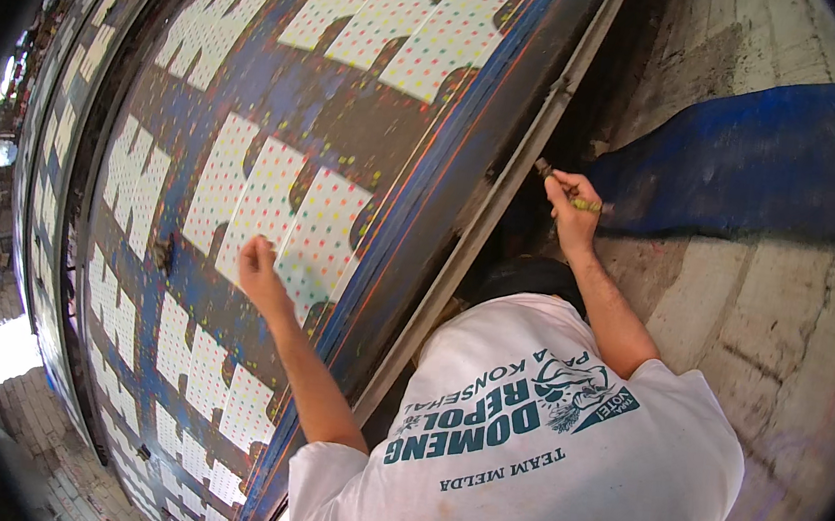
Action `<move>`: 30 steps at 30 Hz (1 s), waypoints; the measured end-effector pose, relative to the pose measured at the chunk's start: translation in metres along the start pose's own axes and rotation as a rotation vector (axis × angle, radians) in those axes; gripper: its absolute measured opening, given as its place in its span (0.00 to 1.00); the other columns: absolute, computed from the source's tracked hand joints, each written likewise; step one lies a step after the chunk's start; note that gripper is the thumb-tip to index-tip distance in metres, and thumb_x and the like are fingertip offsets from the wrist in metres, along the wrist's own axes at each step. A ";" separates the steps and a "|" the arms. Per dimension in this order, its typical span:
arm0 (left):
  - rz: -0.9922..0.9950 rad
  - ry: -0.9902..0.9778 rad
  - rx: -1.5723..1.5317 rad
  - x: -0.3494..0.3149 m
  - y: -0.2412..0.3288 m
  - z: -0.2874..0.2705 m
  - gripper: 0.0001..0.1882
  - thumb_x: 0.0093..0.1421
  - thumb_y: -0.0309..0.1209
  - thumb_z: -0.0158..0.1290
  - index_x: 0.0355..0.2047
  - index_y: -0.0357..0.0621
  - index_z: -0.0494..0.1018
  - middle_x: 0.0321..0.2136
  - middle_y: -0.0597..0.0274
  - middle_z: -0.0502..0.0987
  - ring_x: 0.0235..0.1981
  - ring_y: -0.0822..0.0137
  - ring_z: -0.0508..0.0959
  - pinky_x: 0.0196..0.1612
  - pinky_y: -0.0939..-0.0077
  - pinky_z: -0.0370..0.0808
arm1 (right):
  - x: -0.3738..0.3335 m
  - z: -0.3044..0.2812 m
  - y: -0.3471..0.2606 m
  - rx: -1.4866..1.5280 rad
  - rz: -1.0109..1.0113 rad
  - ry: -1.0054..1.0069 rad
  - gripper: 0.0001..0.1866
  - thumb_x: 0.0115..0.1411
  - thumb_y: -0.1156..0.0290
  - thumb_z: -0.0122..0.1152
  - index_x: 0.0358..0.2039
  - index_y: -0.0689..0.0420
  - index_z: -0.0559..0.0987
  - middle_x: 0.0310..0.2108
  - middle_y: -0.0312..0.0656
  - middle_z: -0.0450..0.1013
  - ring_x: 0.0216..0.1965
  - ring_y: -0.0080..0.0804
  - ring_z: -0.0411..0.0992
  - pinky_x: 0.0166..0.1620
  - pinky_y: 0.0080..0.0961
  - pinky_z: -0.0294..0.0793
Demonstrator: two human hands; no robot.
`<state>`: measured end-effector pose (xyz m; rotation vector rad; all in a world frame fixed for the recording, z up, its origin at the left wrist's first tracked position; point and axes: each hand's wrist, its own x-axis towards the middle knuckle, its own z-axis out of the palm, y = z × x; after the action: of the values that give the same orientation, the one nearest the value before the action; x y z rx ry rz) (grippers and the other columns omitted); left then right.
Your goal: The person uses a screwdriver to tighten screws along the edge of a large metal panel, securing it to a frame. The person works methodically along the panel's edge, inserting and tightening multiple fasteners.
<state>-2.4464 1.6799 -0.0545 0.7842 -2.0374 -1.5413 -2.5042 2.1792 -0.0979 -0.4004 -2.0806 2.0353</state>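
Note:
My left hand (258, 263) is over a white cut piece with coloured dots (269, 181), near its lower edge. Its fingers are curled together, and whatever they may hold cannot be made out. Beside it lies another dotted white piece (325, 227) on the dark, paint-speckled work table (351, 118). Beyond the table's right edge, my right hand (573, 213) is closed around a short stick-like tool (587, 205), yellowish green at one end and brown at the other. The kind of tool is unclear. Both arms reach forward from my white printed T-shirt (532, 432).
A wooden rail (523, 160) runs along the table's right side. To the right, a dark blue sheet (749, 162) lies over the pale, worn floor (704, 308). More rows of dotted white pieces (192, 359) cover the table. Another table with white pieces (71, 77) stands at far left.

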 end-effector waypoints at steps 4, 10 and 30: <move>-0.005 -0.147 0.003 -0.059 0.050 0.135 0.07 0.72 0.29 0.58 0.45 0.40 0.79 0.40 0.65 0.81 0.39 0.77 0.77 0.43 0.79 0.75 | 0.111 -0.050 0.019 0.550 0.402 -0.019 0.10 0.67 0.66 0.70 0.39 0.58 0.79 0.25 0.32 0.73 0.20 0.16 0.64 0.25 0.18 0.64; 0.406 -0.593 0.119 -0.099 0.100 0.286 0.08 0.67 0.23 0.60 0.45 0.36 0.79 0.40 0.57 0.79 0.41 0.68 0.81 0.45 0.75 0.78 | 0.187 -0.079 0.039 0.822 0.709 -0.212 0.13 0.68 0.66 0.69 0.32 0.53 0.73 0.22 0.32 0.70 0.15 0.16 0.61 0.22 0.18 0.61; 0.379 -0.776 0.223 -0.125 0.119 0.479 0.16 0.72 0.23 0.53 0.58 0.41 0.77 0.51 0.50 0.81 0.53 0.57 0.82 0.54 0.67 0.78 | 0.205 -0.069 0.034 0.876 0.812 -0.339 0.11 0.69 0.66 0.68 0.31 0.52 0.75 0.16 0.27 0.64 0.12 0.13 0.57 0.20 0.15 0.56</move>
<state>-2.6933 2.1257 -0.0684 -0.2005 -2.7241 -1.5386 -2.6727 2.3130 -0.1391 -0.8459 -0.9492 3.3864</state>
